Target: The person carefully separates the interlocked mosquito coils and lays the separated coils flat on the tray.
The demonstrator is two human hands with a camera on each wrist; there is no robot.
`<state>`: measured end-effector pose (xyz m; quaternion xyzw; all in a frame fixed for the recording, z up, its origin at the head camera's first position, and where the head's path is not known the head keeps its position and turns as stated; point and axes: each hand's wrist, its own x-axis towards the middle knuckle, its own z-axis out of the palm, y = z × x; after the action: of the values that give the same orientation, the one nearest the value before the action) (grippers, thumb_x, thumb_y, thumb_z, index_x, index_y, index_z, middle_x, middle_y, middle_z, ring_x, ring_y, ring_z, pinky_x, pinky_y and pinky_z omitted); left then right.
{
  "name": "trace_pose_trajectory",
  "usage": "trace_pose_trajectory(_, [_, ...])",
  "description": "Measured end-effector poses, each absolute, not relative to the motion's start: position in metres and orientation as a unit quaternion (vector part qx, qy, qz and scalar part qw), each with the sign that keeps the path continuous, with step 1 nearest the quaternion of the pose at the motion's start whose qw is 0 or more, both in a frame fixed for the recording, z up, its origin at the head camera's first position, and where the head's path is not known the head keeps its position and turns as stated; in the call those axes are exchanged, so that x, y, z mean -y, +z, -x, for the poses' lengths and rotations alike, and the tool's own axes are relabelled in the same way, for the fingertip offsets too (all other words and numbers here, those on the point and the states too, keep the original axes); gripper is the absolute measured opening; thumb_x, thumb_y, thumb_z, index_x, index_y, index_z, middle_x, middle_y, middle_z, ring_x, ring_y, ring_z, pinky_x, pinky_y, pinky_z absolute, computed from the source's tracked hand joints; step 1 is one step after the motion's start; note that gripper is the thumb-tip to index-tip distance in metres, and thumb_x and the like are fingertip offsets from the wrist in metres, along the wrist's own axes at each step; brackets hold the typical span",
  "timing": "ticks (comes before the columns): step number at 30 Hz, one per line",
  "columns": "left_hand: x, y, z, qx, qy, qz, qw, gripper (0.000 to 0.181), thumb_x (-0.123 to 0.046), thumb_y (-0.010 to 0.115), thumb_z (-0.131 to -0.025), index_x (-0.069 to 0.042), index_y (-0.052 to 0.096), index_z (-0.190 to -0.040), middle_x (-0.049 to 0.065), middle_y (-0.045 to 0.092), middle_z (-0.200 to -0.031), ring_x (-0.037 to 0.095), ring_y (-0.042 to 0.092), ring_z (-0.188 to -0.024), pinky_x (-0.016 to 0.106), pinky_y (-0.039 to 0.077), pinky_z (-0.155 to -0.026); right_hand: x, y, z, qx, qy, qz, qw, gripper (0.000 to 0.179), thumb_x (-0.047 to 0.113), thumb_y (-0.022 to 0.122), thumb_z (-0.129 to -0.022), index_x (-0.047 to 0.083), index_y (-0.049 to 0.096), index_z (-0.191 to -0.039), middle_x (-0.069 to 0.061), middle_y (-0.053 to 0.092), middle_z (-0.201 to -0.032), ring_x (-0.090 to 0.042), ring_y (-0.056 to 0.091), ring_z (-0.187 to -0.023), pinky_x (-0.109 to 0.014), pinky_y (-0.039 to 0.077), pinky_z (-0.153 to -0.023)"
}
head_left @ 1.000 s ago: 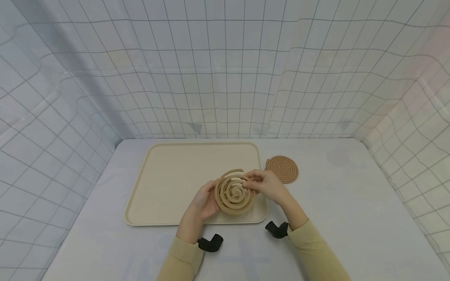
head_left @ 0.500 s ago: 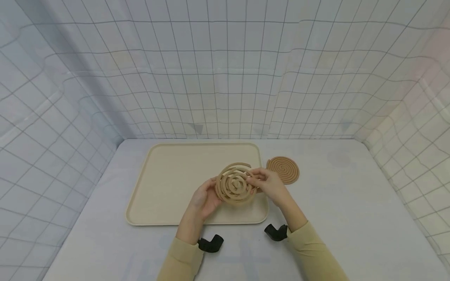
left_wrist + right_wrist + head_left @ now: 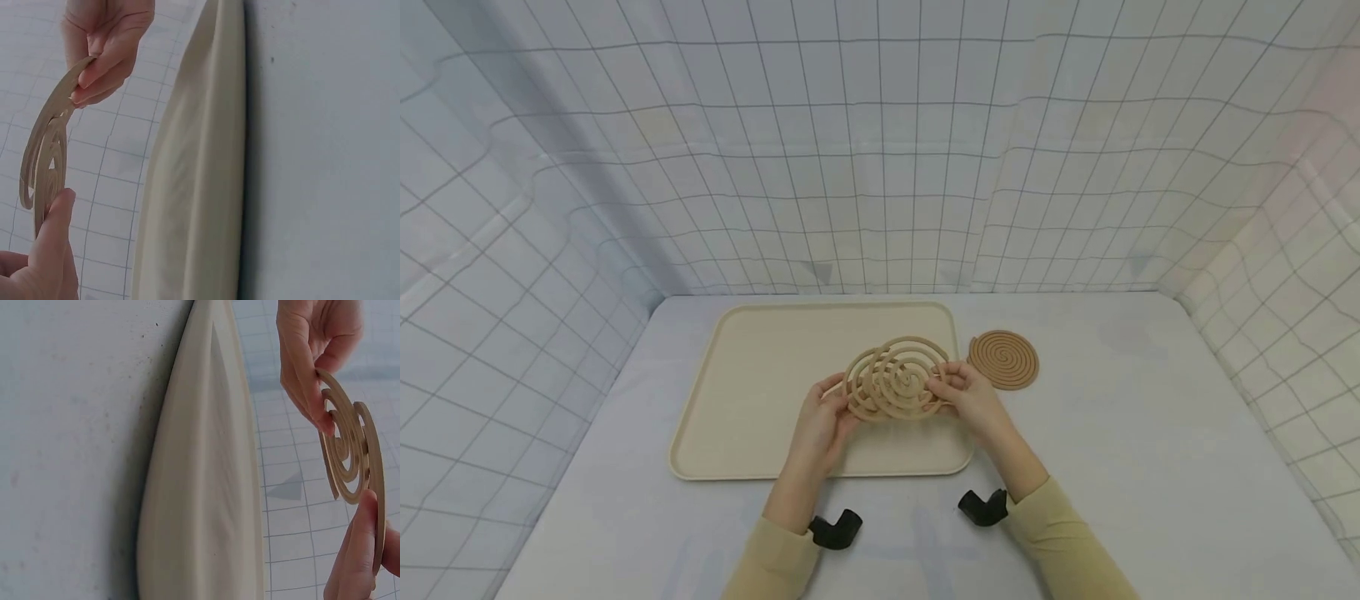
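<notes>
Two pale tan mosquito coils, partly overlapping, are held up over the right part of the cream tray [image 3: 760,392]. My left hand [image 3: 815,425] pinches the outer edge of the left coil [image 3: 847,390], thumb on the near face. From the other side my right hand [image 3: 977,404] grips the right coil [image 3: 908,383] at its rim; that coil covers part of the left one. Seen nearly edge-on in the right wrist view, the coils [image 3: 347,444] stand side by side with gaps between their turns. A browner coil [image 3: 1002,360] lies flat on the table beyond my right hand.
The tray's raised front rim [image 3: 212,162] runs below both hands. A white table [image 3: 1120,433] carries the tray. Grid-patterned white curtains [image 3: 880,167] enclose the back and both sides. Black wrist cameras [image 3: 837,530] are strapped to both wrists.
The coils were nested as one disc a second ago; now they are offset sideways, the left coil drawn left with my left hand. Both have also risen slightly. The brown coil stays put.
</notes>
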<state>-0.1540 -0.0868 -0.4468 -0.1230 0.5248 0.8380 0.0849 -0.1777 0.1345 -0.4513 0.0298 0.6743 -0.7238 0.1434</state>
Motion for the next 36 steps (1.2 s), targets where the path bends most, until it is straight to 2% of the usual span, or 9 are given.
trace_pose_trajectory(8, [0.098,-0.446,0.146,-0.623,0.768,0.123,0.081,0.061,0.004,0.053,-0.095,-0.002,0.024,-0.149,0.022,0.045,-0.133,0.011,0.065,-0.093,0.02,0.057,-0.073,-0.137,-0.456,0.178,-0.674,-0.724,-0.023,0.144,0.041,0.0,0.058,-0.096,-0.006,0.039,-0.131,-0.005,0.066,-0.098,-0.009,0.069,-0.077,-0.023,0.057,-0.073])
trace_pose_trajectory(13, [0.104,-0.448,0.142,-0.639,0.754,0.123,0.087,0.072,0.013,0.051,-0.088,0.0,0.019,-0.151,0.021,0.043,-0.124,0.01,0.064,-0.082,0.018,0.056,-0.065,-0.139,-0.456,0.178,-0.654,-0.738,0.009,0.167,0.017,-0.005,0.057,-0.093,-0.003,0.044,-0.103,-0.005,0.066,-0.089,-0.011,0.072,-0.078,-0.023,0.058,-0.075])
trace_pose_trajectory(16, [0.108,-0.449,0.14,-0.667,0.728,0.129,0.091,0.077,0.015,0.051,-0.084,-0.001,0.019,-0.152,0.02,0.042,-0.121,0.01,0.059,-0.08,0.018,0.054,-0.061,-0.139,-0.456,0.178,-0.647,-0.741,0.017,0.177,0.016,-0.008,0.059,-0.091,-0.004,0.045,-0.096,-0.005,0.063,-0.085,-0.012,0.072,-0.078,-0.024,0.059,-0.075])
trace_pose_trajectory(18, [0.112,-0.45,0.139,-0.688,0.708,0.129,0.096,0.079,0.016,0.052,-0.082,-0.001,0.02,-0.152,0.021,0.044,-0.122,0.012,0.059,-0.084,0.019,0.053,-0.063,-0.139,-0.456,0.177,-0.651,-0.737,0.006,0.182,0.027,-0.009,0.061,-0.088,-0.006,0.044,-0.109,-0.007,0.062,-0.086,-0.013,0.071,-0.077,-0.026,0.059,-0.074])
trace_pose_trajectory(21, [0.119,-0.451,0.137,-0.719,0.675,0.123,0.109,0.084,0.018,0.051,-0.076,-0.001,0.022,-0.152,0.024,0.044,-0.126,0.019,0.057,-0.092,0.023,0.052,-0.065,-0.139,-0.456,0.174,-0.663,-0.724,-0.01,0.19,0.058,-0.011,0.063,-0.086,-0.007,0.031,-0.134,-0.011,0.062,-0.091,-0.014,0.07,-0.076,-0.029,0.06,-0.075])
trace_pose_trajectory(23, [0.123,-0.451,0.136,-0.728,0.666,0.111,0.119,0.085,0.019,0.051,-0.074,0.001,0.021,-0.152,0.027,0.042,-0.129,0.024,0.056,-0.1,0.026,0.053,-0.069,-0.14,-0.457,0.173,-0.67,-0.716,-0.013,0.195,0.069,-0.012,0.063,-0.085,-0.005,0.024,-0.141,-0.014,0.062,-0.095,-0.015,0.07,-0.076,-0.03,0.06,-0.075])
trace_pose_trajectory(25, [0.126,-0.452,0.135,-0.739,0.653,0.102,0.129,0.087,0.019,0.054,-0.073,0.003,0.021,-0.151,0.029,0.041,-0.132,0.026,0.055,-0.103,0.027,0.053,-0.069,-0.141,-0.458,0.173,-0.68,-0.707,-0.006,0.197,0.068,-0.011,0.063,-0.085,-0.006,0.025,-0.141,-0.017,0.063,-0.097,-0.016,0.071,-0.076,-0.031,0.06,-0.075])
trace_pose_trajectory(30, [0.131,-0.453,0.134,-0.761,0.626,0.084,0.148,0.082,0.016,0.059,-0.076,0.006,0.023,-0.149,0.03,0.042,-0.132,0.028,0.055,-0.104,0.028,0.053,-0.07,-0.144,-0.461,0.171,-0.705,-0.68,0.005,0.2,0.056,-0.006,0.064,-0.088,-0.007,0.032,-0.135,-0.016,0.063,-0.1,-0.016,0.072,-0.081,-0.029,0.06,-0.075])
trace_pose_trajectory(36, [0.139,-0.453,0.133,-0.809,0.562,0.085,0.149,0.06,0.002,0.054,-0.091,0.007,0.028,-0.146,0.031,0.045,-0.13,0.031,0.056,-0.106,0.031,0.053,-0.073,-0.144,-0.464,0.17,-0.717,-0.666,0.004,0.206,0.044,-0.002,0.062,-0.091,-0.007,0.038,-0.127,-0.018,0.064,-0.104,-0.019,0.072,-0.084,-0.027,0.059,-0.074])
